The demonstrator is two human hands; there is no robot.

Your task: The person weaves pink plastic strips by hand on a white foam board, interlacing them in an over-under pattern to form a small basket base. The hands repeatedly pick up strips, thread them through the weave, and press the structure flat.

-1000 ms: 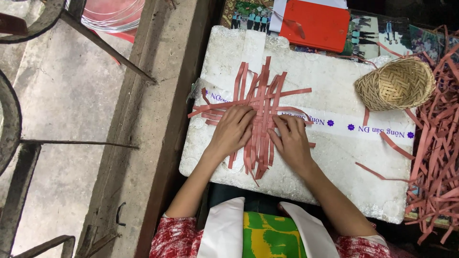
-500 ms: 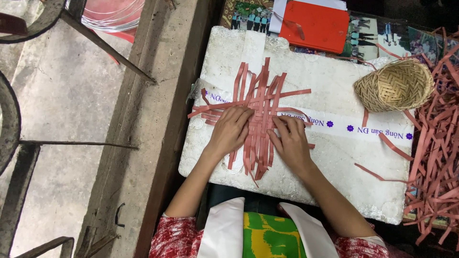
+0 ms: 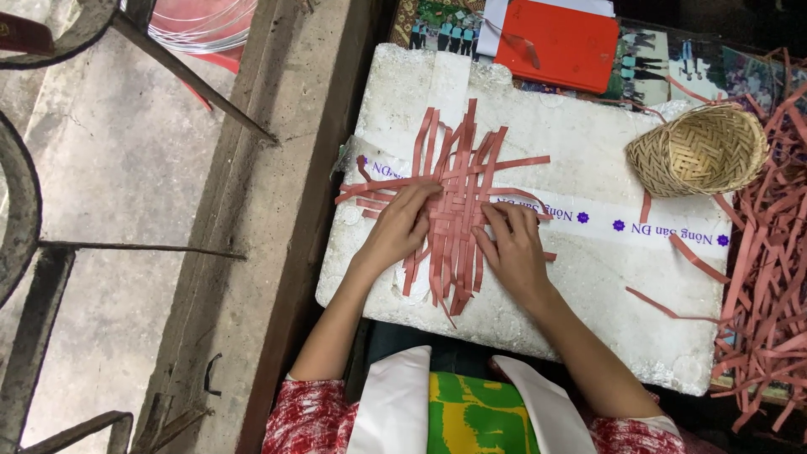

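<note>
A flat weave of reddish-brown strips (image 3: 461,181) lies on a white foam box lid (image 3: 572,134). My left hand (image 3: 402,229) rests on the weave's left side, fingers pressing the crossing strips. My right hand (image 3: 513,249) presses on the right side, fingertips at the woven middle. Both hands lie flat with the fingers down on the strips. Loose strip ends stick out on all sides of the weave.
A small woven basket (image 3: 698,151) lies on its side at the lid's right. A pile of loose reddish strips (image 3: 769,277) sits at the right edge. A red folder (image 3: 556,42) lies beyond the lid. Concrete ledge (image 3: 252,252) and metal bars stand to the left.
Both hands have shifted only slightly on the weave, fingers adjusting the strips near its middle.
</note>
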